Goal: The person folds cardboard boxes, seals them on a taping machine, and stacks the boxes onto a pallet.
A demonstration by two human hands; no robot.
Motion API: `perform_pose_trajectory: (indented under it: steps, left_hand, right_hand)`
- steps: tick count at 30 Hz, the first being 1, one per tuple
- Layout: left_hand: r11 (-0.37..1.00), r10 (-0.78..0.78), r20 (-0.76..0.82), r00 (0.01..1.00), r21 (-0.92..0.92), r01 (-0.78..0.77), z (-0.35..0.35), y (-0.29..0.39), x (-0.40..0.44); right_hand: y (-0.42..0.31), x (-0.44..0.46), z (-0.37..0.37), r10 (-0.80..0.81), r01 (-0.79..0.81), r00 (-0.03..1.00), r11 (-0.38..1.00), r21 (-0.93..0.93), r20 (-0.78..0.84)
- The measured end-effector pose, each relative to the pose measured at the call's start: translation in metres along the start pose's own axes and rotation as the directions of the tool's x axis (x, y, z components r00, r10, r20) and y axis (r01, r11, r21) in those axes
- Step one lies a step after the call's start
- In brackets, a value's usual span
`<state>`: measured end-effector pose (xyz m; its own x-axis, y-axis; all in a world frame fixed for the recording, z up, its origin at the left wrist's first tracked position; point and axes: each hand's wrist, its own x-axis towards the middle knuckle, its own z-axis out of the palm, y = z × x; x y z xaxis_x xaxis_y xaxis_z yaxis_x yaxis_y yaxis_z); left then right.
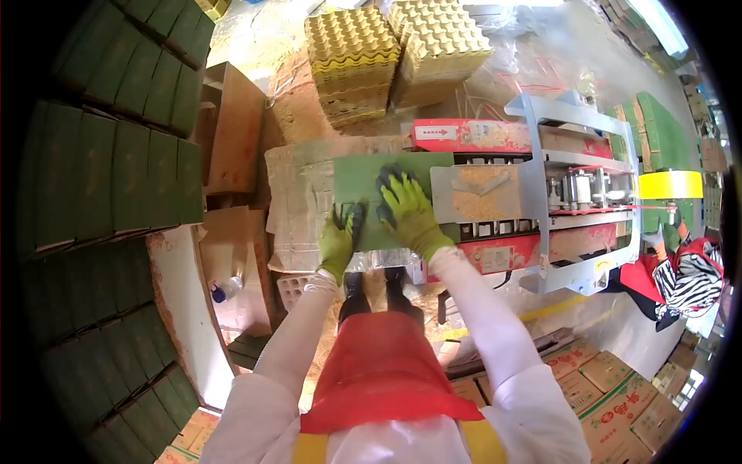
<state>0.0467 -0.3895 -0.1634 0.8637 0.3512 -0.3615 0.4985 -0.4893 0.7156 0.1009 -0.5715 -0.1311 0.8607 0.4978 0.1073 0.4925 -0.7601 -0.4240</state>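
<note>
A green cardboard box (359, 172) lies at the end of a carton-sealing machine, partly on a worktop covered in flattened brown cardboard (301, 205). My right hand (407, 207), in a yellow-green glove with dark fingertips, rests on the box's top with its fingers spread. At the box's near left corner is my left hand (340, 238), gloved the same way, its thumb and fingers apart against the box. Neither hand is wrapped around anything. The machine's metal plate (444, 193) meets the right end of the box.
Red side rails (502, 254) and a grey frame (541, 193) belong to the machine. Beyond it, a person (684, 282) stands near yellow tape (671, 185). Stacked egg trays (352, 69) stand at the back. Green boxes (116, 178) line the left; printed cartons (610, 394) sit lower right.
</note>
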Motion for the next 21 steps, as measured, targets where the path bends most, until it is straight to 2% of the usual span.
perform_pose_trajectory:
  steps: [1, 2, 3, 5, 7, 8, 9, 11, 13, 15, 17, 19, 21]
  left_hand:
    - [0.997, -0.069, 0.0, 0.998, 0.035, 0.069, 0.006, 0.016, -0.006]
    - [0.991, 0.014, -0.073, 0.997, -0.133, -0.024, 0.044, -0.018, 0.002]
    - [0.997, -0.01, -0.018, 1.0, -0.071, 0.009, 0.046, -0.002, -0.004]
    - [0.994, 0.103, 0.02, 0.995, 0.026, -0.103, 0.058, 0.002, 0.002]
    - [0.995, 0.004, 0.276, 0.961, -0.094, 0.023, 0.059, -0.002, 0.021]
    - [0.927, -0.015, 0.393, 0.92, -0.34, 0.161, 0.048, -0.003, 0.02]
    - [0.784, -0.034, 0.503, 0.864, -0.522, 0.335, 0.039, -0.007, 0.02]
    - [0.815, -0.07, 0.371, 0.926, -0.514, 0.268, 0.007, -0.029, 0.021]
    - [0.732, -0.219, 0.299, 0.929, -0.579, 0.359, -0.053, -0.035, -0.007]
    - [0.675, -0.226, 0.305, 0.925, -0.635, 0.374, -0.096, -0.076, -0.029]
    - [0.739, -0.321, 0.26, 0.911, -0.533, 0.413, -0.128, -0.101, -0.055]
    - [0.778, -0.232, 0.287, 0.93, -0.519, 0.354, -0.152, -0.11, -0.085]
    - [0.742, -0.251, 0.336, 0.908, -0.536, 0.404, -0.16, -0.108, -0.107]
  right_hand:
    - [-0.011, -0.009, -0.009, -0.038, 0.031, 0.997, 0.996, -0.087, -0.074]
    - [-0.031, -0.025, -0.015, -0.035, 0.035, 0.989, 0.999, 0.0, -0.143]
    - [-0.054, -0.041, -0.022, -0.025, 0.044, 0.978, 0.995, 0.087, -0.208]
    - [-0.109, -0.056, -0.062, -0.036, 0.115, 0.956, 0.96, 0.256, -0.291]
    - [-0.147, -0.077, -0.065, 0.122, -0.017, 0.972, 0.889, 0.457, -0.202]
    - [-0.162, -0.085, -0.069, 0.194, -0.081, 0.969, 0.835, 0.544, -0.153]
    - [-0.172, -0.091, -0.075, 0.178, -0.068, 0.973, 0.826, 0.56, -0.144]
    - [-0.188, -0.1, -0.088, 0.147, -0.037, 0.98, 0.801, 0.598, -0.136]
    - [-0.192, -0.109, -0.086, 0.056, -0.002, 0.996, 0.814, 0.581, -0.074]
    - [-0.191, -0.113, -0.073, -0.035, 0.072, 0.997, 0.81, 0.581, -0.074]
    - [-0.195, -0.113, -0.068, -0.003, 0.069, 0.994, 0.799, 0.597, -0.11]
    - [-0.195, -0.106, -0.077, 0.017, 0.07, 0.991, 0.773, 0.631, -0.13]
    - [-0.191, -0.104, -0.079, 0.039, 0.052, 0.99, 0.785, 0.617, -0.133]
